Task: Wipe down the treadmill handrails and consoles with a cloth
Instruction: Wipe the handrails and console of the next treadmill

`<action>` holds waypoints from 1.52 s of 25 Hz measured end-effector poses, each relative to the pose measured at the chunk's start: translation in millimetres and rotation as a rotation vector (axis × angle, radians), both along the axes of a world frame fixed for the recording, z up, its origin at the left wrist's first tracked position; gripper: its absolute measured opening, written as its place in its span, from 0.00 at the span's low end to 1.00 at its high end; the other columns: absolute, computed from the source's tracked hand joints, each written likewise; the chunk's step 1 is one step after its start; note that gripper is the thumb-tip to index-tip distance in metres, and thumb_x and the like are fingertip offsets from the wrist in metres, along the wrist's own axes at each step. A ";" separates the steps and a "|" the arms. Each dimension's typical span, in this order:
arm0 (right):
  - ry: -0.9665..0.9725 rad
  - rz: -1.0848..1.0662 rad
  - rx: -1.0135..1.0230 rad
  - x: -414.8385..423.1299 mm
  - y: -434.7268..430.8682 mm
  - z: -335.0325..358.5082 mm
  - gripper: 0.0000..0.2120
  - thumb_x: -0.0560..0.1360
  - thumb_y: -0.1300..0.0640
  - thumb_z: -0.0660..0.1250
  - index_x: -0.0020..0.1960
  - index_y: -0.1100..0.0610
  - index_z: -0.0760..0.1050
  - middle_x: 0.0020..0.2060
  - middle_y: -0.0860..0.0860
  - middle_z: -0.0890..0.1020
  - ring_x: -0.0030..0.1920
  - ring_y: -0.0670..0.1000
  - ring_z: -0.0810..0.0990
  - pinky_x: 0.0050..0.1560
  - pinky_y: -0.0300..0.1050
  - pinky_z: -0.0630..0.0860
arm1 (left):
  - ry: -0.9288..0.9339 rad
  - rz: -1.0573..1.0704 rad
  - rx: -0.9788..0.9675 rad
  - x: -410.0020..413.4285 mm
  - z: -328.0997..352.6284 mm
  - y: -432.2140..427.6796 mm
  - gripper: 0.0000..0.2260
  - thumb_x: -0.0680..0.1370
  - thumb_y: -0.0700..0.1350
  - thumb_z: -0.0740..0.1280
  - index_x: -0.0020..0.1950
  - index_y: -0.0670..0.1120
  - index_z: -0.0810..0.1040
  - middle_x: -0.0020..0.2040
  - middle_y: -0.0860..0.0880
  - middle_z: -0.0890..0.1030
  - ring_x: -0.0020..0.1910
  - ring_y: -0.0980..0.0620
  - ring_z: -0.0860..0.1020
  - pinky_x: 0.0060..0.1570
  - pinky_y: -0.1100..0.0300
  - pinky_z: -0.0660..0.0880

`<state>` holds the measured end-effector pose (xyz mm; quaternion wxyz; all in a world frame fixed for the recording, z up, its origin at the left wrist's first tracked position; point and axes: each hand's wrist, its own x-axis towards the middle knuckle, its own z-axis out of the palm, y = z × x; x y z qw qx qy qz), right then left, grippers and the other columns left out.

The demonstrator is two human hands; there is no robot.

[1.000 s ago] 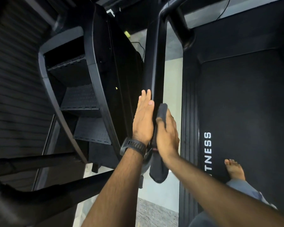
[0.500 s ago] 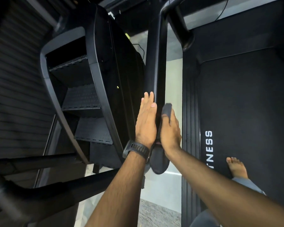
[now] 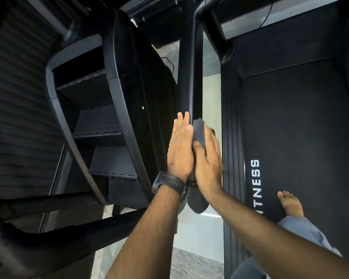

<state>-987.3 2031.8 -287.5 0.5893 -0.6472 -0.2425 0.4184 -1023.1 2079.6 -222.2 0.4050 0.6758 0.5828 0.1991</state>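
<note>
A black treadmill handrail (image 3: 189,63) runs from the top centre down toward me. A dark grey cloth (image 3: 198,131) is wrapped over its near end, and a tail of it hangs below my wrists. My right hand (image 3: 209,160) holds the cloth against the rail's right side, thumb on top of the fabric. My left hand (image 3: 179,150), with a black watch on the wrist, lies flat with straight fingers against the rail's left side.
The treadmill belt (image 3: 300,127) with white lettering lies to the right, and my bare foot (image 3: 290,204) stands on it. A black stair-climber machine (image 3: 101,117) stands close on the left. Pale floor (image 3: 210,91) shows between the two machines.
Both hands slid slightly along the rail with the cloth and now sit close together again. The view shifted a little.
</note>
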 end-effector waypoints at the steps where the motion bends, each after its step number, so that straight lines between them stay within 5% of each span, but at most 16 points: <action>1: 0.005 -0.003 -0.016 3.9 7.2 -4.3 0.26 0.82 0.44 0.54 0.80 0.39 0.58 0.78 0.41 0.64 0.74 0.45 0.67 0.71 0.48 0.66 | 0.002 0.004 -0.009 0.2 0.1 -0.9 0.26 0.78 0.62 0.48 0.77 0.61 0.57 0.80 0.61 0.52 0.77 0.65 0.47 0.79 0.51 0.45; 4: 0.175 0.010 -0.207 -2.0 10.2 -8.5 0.27 0.80 0.40 0.52 0.79 0.37 0.59 0.76 0.43 0.67 0.71 0.50 0.72 0.70 0.56 0.70 | 0.009 -0.002 -0.004 -3.7 -2.0 -8.7 0.26 0.78 0.62 0.48 0.77 0.62 0.56 0.80 0.62 0.51 0.77 0.67 0.46 0.79 0.51 0.45; 8: 0.009 -0.051 0.015 -6.3 1.0 -4.9 0.27 0.79 0.40 0.54 0.78 0.38 0.59 0.77 0.39 0.64 0.74 0.43 0.67 0.71 0.46 0.67 | 0.000 -0.005 -0.008 -7.2 -2.8 -12.1 0.28 0.76 0.65 0.47 0.76 0.63 0.56 0.80 0.62 0.51 0.77 0.67 0.46 0.79 0.52 0.44; 11: 0.217 -0.036 -0.232 -6.4 13.1 -10.3 0.30 0.76 0.34 0.52 0.77 0.36 0.61 0.75 0.41 0.68 0.71 0.49 0.72 0.70 0.55 0.70 | -0.005 0.000 -0.023 -8.6 -2.7 -20.9 0.29 0.76 0.65 0.48 0.78 0.61 0.56 0.80 0.62 0.50 0.76 0.68 0.45 0.79 0.50 0.43; 15: 0.090 -0.075 -0.038 -21.0 -15.0 -4.3 0.26 0.80 0.40 0.55 0.78 0.38 0.60 0.76 0.40 0.65 0.73 0.45 0.70 0.68 0.47 0.69 | -0.023 -0.017 -0.048 -15.8 -0.3 -22.7 0.26 0.78 0.62 0.50 0.76 0.62 0.55 0.80 0.61 0.50 0.77 0.66 0.45 0.79 0.51 0.44; 18: 0.265 -0.069 -0.249 -16.9 -3.4 -8.9 0.30 0.77 0.36 0.51 0.78 0.39 0.61 0.75 0.45 0.68 0.71 0.52 0.73 0.69 0.56 0.71 | -0.014 -0.013 -0.089 -16.9 4.6 -24.6 0.28 0.79 0.59 0.51 0.79 0.57 0.55 0.80 0.60 0.49 0.77 0.65 0.44 0.79 0.50 0.43; 20: 0.315 -0.070 -0.213 -29.5 -21.9 5.2 0.30 0.76 0.34 0.52 0.77 0.38 0.63 0.74 0.41 0.68 0.70 0.48 0.74 0.68 0.56 0.73 | 0.062 -0.034 -0.077 -13.2 8.2 -32.7 0.27 0.81 0.58 0.52 0.80 0.56 0.53 0.80 0.58 0.48 0.77 0.63 0.43 0.79 0.49 0.43; 23: 0.295 -0.135 0.042 -23.7 -37.5 33.5 0.18 0.81 0.41 0.56 0.70 0.30 0.70 0.72 0.38 0.71 0.69 0.42 0.73 0.69 0.48 0.72 | 0.030 -0.024 -0.046 -11.2 18.9 -40.5 0.21 0.82 0.55 0.59 0.76 0.58 0.63 0.78 0.52 0.64 0.76 0.56 0.60 0.75 0.53 0.60; 25: 0.357 -0.160 0.113 -5.1 -28.2 44.3 0.15 0.84 0.48 0.59 0.68 0.36 0.75 0.71 0.41 0.74 0.67 0.39 0.74 0.70 0.44 0.71 | -0.064 0.024 0.017 -13.0 27.8 -41.6 0.15 0.80 0.55 0.64 0.66 0.61 0.72 0.63 0.55 0.78 0.61 0.60 0.76 0.61 0.60 0.74; 29: 0.191 -0.155 0.058 19.9 -28.5 71.0 0.25 0.83 0.53 0.63 0.78 0.52 0.64 0.72 0.46 0.70 0.68 0.40 0.71 0.63 0.31 0.67 | -0.041 0.093 0.200 -5.8 45.8 -38.8 0.15 0.78 0.50 0.68 0.65 0.51 0.75 0.53 0.56 0.80 0.50 0.64 0.78 0.49 0.70 0.74; 31: 0.212 -0.148 0.010 36.4 -25.4 82.5 0.19 0.81 0.49 0.66 0.71 0.53 0.73 0.62 0.49 0.80 0.58 0.43 0.79 0.51 0.29 0.72 | -0.138 0.134 0.203 5.5 55.0 -35.8 0.14 0.79 0.47 0.68 0.64 0.48 0.77 0.49 0.56 0.82 0.46 0.65 0.80 0.44 0.71 0.75; 34: 0.307 -0.081 -0.032 69.3 -15.9 107.7 0.17 0.75 0.38 0.70 0.51 0.52 0.82 0.44 0.47 0.87 0.46 0.47 0.86 0.48 0.44 0.82 | -0.279 0.152 0.238 28.5 73.6 -31.2 0.12 0.79 0.47 0.68 0.62 0.49 0.78 0.50 0.54 0.83 0.48 0.60 0.82 0.49 0.60 0.80; 38: 0.176 -0.134 0.093 109.9 -8.0 132.6 0.18 0.73 0.36 0.68 0.53 0.48 0.79 0.47 0.46 0.87 0.49 0.47 0.86 0.55 0.55 0.82 | -0.436 0.126 0.247 69.1 101.5 -24.1 0.12 0.79 0.47 0.69 0.62 0.49 0.78 0.51 0.53 0.84 0.49 0.57 0.82 0.52 0.54 0.81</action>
